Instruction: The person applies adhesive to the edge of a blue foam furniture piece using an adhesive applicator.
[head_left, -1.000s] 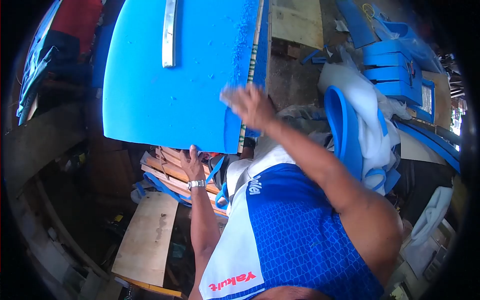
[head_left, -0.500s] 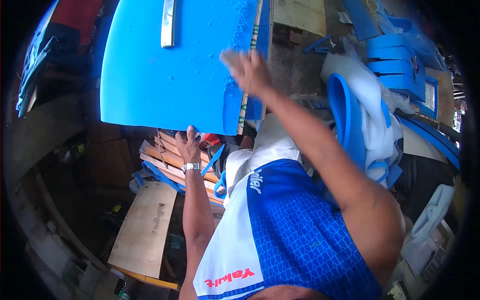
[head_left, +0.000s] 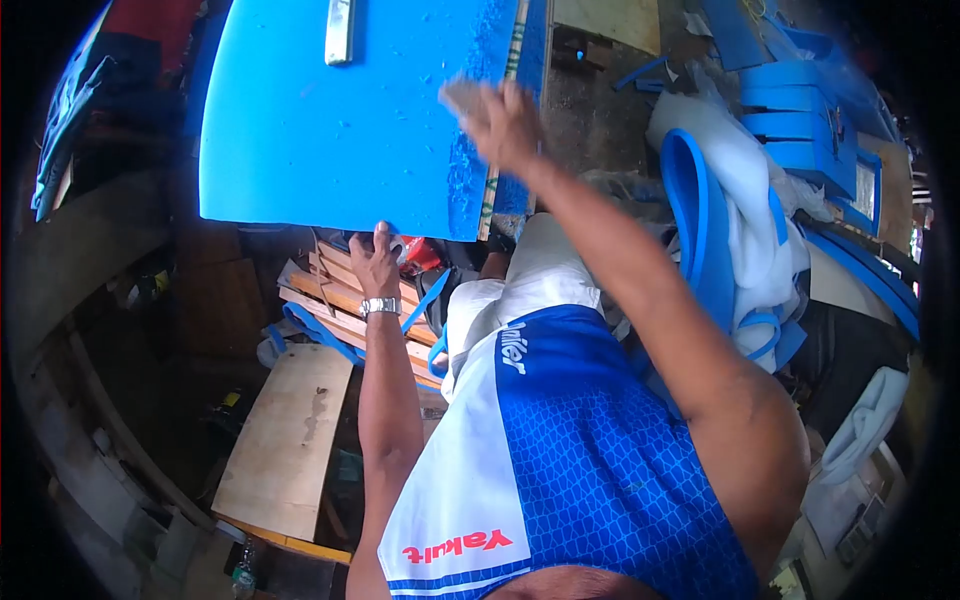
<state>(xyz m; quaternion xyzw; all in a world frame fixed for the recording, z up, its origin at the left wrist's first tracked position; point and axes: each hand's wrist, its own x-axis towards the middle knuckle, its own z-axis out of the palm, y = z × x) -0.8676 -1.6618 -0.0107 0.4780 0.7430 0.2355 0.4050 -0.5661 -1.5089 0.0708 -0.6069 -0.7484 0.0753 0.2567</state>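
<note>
A blue foam sheet (head_left: 320,140) lies in front of me, with a roughened, crumbly strip down its right side. My left hand (head_left: 376,264) grips the near edge, its thumb on top and the other fingers curled below. Over the roughened strip, my right hand (head_left: 508,125) is closed round a brownish block (head_left: 463,97), slightly blurred by motion. Small blue crumbs are scattered across the foam. A flat metal-edged bar (head_left: 339,32) rests on the sheet's far part. Beside the foam's right edge runs a wooden board edge with green markings (head_left: 488,205).
Wooden slats (head_left: 340,290) are stacked below the foam's near edge. A plywood panel (head_left: 285,440) stands at lower left, a plastic bottle (head_left: 244,575) below it. To the right are blue foam blocks (head_left: 795,130), white padding (head_left: 740,200) and a curved foam strip (head_left: 685,190).
The whole view has shifted, so the foam sheet sits higher in it. My right hand stays at the right side with the block, slightly nearer the front edge. My left hand keeps its hold.
</note>
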